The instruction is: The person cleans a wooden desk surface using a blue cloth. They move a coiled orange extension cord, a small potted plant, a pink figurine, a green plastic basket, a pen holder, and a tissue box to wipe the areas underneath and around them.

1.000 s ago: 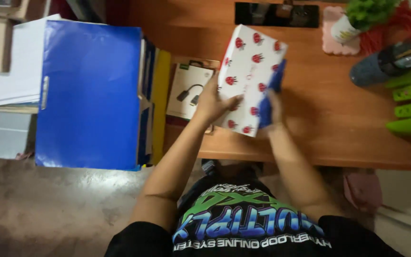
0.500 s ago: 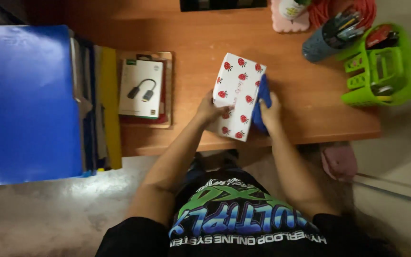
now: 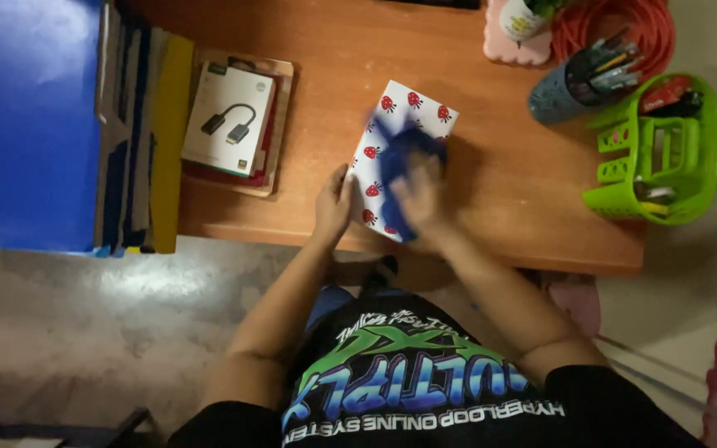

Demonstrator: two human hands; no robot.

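Moved onto the strawberry-print box [image 3: 408,112], right hand [image 3: 421,195] clutches blue cloth [image 3: 400,153]; left hand [image 3: 334,203] spread flat beside it.

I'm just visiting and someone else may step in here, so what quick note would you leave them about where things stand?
Left hand presses flat on the near left edge of the white strawberry-print book, which lies on the wooden desk.
Right hand holds a blue cloth on the cover; it is blurred.
Done: book laid flat, cloth on it.
Left: cannot tell how much of the cover is wiped.
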